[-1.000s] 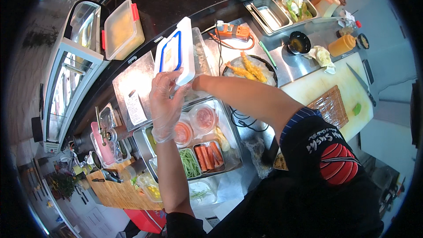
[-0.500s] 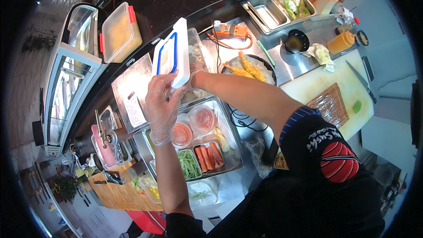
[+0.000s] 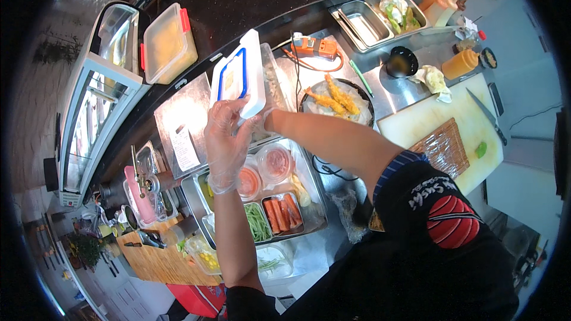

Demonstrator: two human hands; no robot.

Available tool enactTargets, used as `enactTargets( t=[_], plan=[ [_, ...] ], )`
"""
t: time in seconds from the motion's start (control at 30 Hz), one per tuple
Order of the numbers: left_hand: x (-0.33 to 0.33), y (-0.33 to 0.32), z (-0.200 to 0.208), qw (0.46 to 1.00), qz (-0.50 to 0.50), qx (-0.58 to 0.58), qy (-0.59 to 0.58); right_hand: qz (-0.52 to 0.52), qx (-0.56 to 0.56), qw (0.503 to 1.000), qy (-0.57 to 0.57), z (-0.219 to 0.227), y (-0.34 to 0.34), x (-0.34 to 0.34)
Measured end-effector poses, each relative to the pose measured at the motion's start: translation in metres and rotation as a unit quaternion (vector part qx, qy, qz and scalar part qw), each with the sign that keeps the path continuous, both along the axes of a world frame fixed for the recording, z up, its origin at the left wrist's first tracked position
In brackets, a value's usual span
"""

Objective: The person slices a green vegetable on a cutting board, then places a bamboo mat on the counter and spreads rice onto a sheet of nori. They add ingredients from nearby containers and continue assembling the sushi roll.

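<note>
In the head view, the gloved left hand (image 3: 228,134) pinches the lower edge of a white lid (image 3: 253,77), tilted up beside a clear container (image 3: 272,80) near the steel counter's (image 3: 385,88) far edge. The right hand (image 3: 265,118) reaches behind the lid; its finger state cannot be told. A food tray (image 3: 318,202) sits toward the near edge.

Lid (image 3: 255,68): white plastic, rectangular with rounded corners, blue ring on its face; detached, raised and steeply tilted, at 11 o'clock from the view's centre.
Box (image 3: 275,86): clear, uncovered, containing pale pieces too indistinct to identify; positioned toward 12 o'clock, just beside the lid, which partly hides it.
</note>
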State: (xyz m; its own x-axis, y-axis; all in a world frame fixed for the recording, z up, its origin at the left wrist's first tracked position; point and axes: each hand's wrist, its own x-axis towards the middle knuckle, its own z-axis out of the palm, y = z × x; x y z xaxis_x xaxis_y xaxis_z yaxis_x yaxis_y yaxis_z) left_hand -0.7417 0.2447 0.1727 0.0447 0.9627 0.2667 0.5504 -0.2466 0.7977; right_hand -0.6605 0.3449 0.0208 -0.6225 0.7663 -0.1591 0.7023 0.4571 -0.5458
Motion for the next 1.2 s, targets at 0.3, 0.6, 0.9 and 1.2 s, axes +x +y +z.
enactTargets(
  t=[0.3,0.6,0.9,1.2],
  plan=[
    [0.003,0.0,-0.008,1.0,0.001,-0.006,-0.006,-0.041,-0.05,0.992,0.109,-0.018,0.023,-0.012],
    [0.009,0.002,-0.009,0.999,-0.002,-0.017,-0.047,-0.055,-0.059,0.993,0.083,-0.016,0.025,-0.011],
    [0.007,0.002,-0.011,0.998,-0.004,-0.011,-0.058,-0.068,-0.225,0.958,0.167,0.029,0.04,0.02],
    [0.005,0.011,0.004,0.999,-0.006,0.008,-0.049,-0.093,-0.216,0.962,0.142,0.031,0.026,0.013]
  ],
)
